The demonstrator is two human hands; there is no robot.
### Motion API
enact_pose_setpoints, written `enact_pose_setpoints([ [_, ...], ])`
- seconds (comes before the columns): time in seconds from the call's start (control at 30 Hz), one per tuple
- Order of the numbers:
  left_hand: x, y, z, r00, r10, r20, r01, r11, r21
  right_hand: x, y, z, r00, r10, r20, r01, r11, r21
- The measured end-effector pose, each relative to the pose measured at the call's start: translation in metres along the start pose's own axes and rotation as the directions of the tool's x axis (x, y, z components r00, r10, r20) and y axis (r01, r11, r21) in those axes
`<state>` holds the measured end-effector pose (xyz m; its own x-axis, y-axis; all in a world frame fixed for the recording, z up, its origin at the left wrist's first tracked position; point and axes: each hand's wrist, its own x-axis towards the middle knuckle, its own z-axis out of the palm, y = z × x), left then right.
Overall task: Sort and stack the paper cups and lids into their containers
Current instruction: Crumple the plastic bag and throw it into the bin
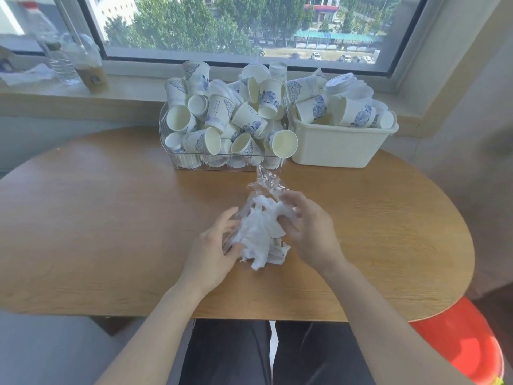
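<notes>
Both hands work a crumpled clear bag of white lids at table centre. Left hand cups its side, fingers loosely curled; right hand pinches the plastic. Cups lie jumbled in far bins. Advice: peel the plastic open gently, keeping the lids together.

On the windowsill stand a clear water bottle and an iced coffee cup (with straw). Beside the wooden table is an orange stool.

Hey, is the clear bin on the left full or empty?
Full. The clear bin is heaped with loose paper cups, tipped every way and piled above its rim.
</notes>
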<state>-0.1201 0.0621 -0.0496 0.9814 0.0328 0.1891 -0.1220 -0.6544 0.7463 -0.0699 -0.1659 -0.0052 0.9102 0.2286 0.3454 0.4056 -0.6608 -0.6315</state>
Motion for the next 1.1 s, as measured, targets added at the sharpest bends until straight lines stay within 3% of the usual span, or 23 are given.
enact_pose_setpoints([
  [0.27,-0.017,-0.004,-0.029,0.970,0.090,-0.227,-0.090,0.996,0.011,-0.014,-0.011,0.040,0.971,-0.090,0.221,0.095,0.995,-0.012],
  [0.4,-0.013,0.000,-0.028,0.977,0.201,-0.074,-0.192,0.975,0.114,-0.023,-0.016,0.044,0.934,-0.134,0.331,0.121,0.991,0.059],
  [0.5,-0.012,-0.004,-0.016,0.993,0.102,0.063,-0.111,0.983,0.148,-0.029,-0.016,0.037,0.925,-0.139,0.355,0.084,0.983,0.166],
  [0.63,-0.012,-0.013,-0.003,0.995,0.022,0.095,-0.041,0.978,0.205,-0.031,-0.009,0.024,0.972,-0.062,0.226,0.007,0.972,0.237],
  [0.73,-0.013,-0.017,0.001,0.995,0.023,0.101,-0.049,0.964,0.262,-0.022,-0.002,0.017,0.989,-0.058,0.138,0.042,0.992,0.117],
  [0.87,-0.012,-0.016,0.000,0.991,0.013,0.131,-0.049,0.960,0.277,-0.003,0.005,0.014,0.920,-0.101,0.379,0.146,0.985,-0.091],
  [1.1,-0.014,-0.013,-0.009,0.994,0.015,0.108,-0.029,0.991,0.132,0.025,0.006,0.032,0.791,-0.174,0.587,0.243,0.969,-0.041],
])
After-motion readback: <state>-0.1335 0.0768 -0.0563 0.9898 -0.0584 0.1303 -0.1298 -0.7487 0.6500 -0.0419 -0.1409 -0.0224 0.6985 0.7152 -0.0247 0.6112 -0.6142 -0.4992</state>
